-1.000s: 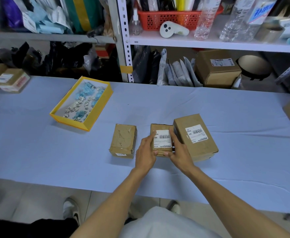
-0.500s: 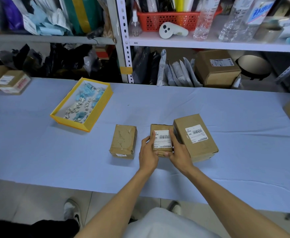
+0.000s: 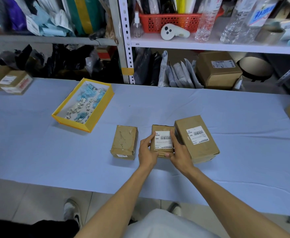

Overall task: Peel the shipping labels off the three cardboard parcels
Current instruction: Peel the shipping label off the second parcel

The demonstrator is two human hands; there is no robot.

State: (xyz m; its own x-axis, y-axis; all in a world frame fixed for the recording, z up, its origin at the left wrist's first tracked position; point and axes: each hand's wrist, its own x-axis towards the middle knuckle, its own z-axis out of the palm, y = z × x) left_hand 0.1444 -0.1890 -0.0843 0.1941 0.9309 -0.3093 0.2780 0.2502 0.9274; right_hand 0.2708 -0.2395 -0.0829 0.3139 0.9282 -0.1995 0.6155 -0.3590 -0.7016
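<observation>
Left hand (image 3: pixel 147 152) edged up parcel (image 3: pixel 163 128), perhaps covering label (image 3: pixel 164 140).

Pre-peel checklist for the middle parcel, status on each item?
1. Middle parcel steadied: ok, left hand and right hand grip its sides.
2. Middle label exposed on top: ok.
3. Label edge lifted for peeling: cannot tell.
4. Left parcel top label gone: ok, only residue shows.
5. Right parcel peeled: not ok, right label is on.
</observation>
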